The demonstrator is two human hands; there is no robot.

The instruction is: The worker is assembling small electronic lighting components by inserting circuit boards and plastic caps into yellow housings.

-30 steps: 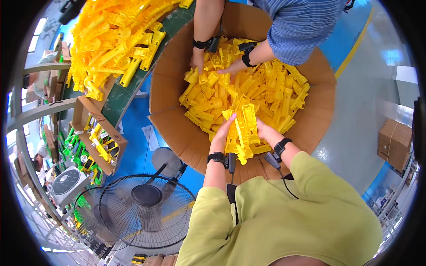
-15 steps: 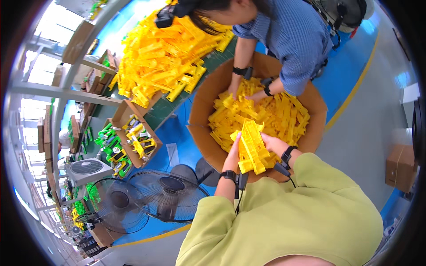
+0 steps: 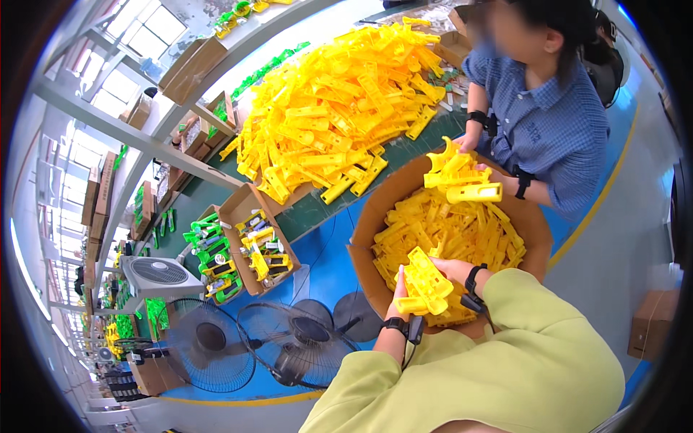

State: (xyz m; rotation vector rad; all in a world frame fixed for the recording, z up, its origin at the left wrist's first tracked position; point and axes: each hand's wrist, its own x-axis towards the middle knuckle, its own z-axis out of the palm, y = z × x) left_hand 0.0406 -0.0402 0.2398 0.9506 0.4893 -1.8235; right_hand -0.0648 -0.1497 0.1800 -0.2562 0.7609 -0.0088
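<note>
Both my hands hold one bundle of yellow plastic parts (image 3: pixel 426 283) over the near rim of a large cardboard box (image 3: pixel 364 249). My left hand (image 3: pixel 399 290) grips the bundle's left side and my right hand (image 3: pixel 456 270) its right side. The box is filled with several more yellow parts (image 3: pixel 462 229). Across it, a person in a blue checked shirt (image 3: pixel 556 130) lifts another handful of yellow parts (image 3: pixel 462 177) with both hands.
A green workbench (image 3: pixel 317 206) carries a big heap of yellow parts (image 3: pixel 339 108). A smaller open carton (image 3: pixel 249 242) with mixed green and yellow pieces stands at its left. Floor fans (image 3: pixel 281 343) and a white fan unit (image 3: pixel 159 274) sit on the blue floor.
My view swung up and left toward the bench. The bundle stayed in both my hands at the box's near rim. The other person raised a handful of parts out of the box.
</note>
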